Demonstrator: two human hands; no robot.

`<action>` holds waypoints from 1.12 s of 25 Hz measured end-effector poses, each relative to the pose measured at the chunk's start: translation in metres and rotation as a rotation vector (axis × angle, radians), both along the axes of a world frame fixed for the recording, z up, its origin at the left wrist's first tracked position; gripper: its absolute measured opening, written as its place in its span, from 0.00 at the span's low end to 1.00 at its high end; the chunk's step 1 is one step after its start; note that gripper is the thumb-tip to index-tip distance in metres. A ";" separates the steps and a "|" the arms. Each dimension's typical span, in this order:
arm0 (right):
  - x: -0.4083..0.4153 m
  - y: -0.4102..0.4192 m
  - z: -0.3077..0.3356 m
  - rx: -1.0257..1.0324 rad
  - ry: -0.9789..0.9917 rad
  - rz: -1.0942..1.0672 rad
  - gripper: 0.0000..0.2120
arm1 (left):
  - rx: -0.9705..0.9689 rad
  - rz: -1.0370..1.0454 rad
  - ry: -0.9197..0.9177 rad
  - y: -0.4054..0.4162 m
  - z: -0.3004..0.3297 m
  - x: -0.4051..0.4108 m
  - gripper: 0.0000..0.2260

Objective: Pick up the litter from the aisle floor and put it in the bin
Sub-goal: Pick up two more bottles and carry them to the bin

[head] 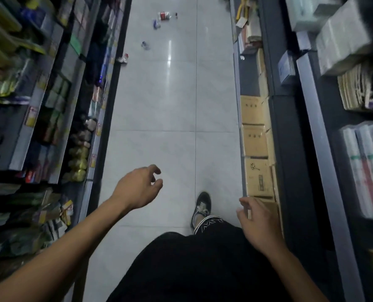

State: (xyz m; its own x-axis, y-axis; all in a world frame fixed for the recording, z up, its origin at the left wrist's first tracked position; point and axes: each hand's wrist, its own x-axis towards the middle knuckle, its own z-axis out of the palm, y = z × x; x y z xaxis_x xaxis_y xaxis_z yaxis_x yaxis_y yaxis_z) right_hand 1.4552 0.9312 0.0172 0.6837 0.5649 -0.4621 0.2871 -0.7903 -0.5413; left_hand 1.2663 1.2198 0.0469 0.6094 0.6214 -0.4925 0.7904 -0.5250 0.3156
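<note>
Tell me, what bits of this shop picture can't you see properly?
- Bin: not in the head view at all.
- Small white-and-red crumpled litter far down the pale tiled floor: too small to identify.
- Packets on the left shelves: blurred.
- Left foot: hidden behind the black shorts.

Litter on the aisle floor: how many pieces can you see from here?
5, all far ahead: red-white wrapper, small dark bit beside it, bluish scrap, crumpled piece, red-white piece by the left shelf. More may lie beyond view.
</note>
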 end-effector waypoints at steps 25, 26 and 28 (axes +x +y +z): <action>0.343 0.524 0.018 0.019 -0.052 0.143 0.15 | -0.040 0.092 0.008 0.481 0.007 0.298 0.18; 0.349 0.530 0.018 0.011 -0.043 0.136 0.15 | -0.039 0.080 0.013 0.497 0.009 0.312 0.17; 0.376 0.553 0.012 -0.011 -0.022 0.099 0.15 | -0.033 0.060 0.016 0.540 0.007 0.351 0.17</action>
State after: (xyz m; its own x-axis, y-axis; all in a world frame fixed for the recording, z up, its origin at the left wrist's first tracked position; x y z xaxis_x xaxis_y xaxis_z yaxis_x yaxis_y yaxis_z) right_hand 1.8313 1.4842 0.0292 0.6348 0.6251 -0.4542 0.3757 -0.7634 -0.5255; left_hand 1.6171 1.7595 0.0542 0.5634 0.6400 -0.5225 0.8252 -0.4662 0.3189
